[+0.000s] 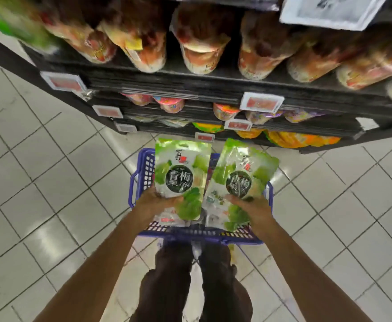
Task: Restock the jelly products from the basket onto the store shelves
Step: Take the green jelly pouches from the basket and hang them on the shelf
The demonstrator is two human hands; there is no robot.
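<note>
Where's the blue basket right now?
Head view, lower centre: the blue basket sits on the floor between the person's legs and the bottom shelf, largely hidden behind one green jelly bag in the left hand and another in the right hand.

Two matching green-and-white jelly pouches, each with a dark round label bearing white characters, face up above the basket. The left jelly pouch [182, 173] stands nearly straight, with the left hand [157, 202] gripping its lower end. The right jelly pouch [242, 180] leans with its top to the right, held at the bottom by the right hand [254, 205]. Their inner edges almost meet. The blue slotted basket [143, 169] sits on the floor before the black shelves [167, 81], which carry blurred rows of tubs.
</note>
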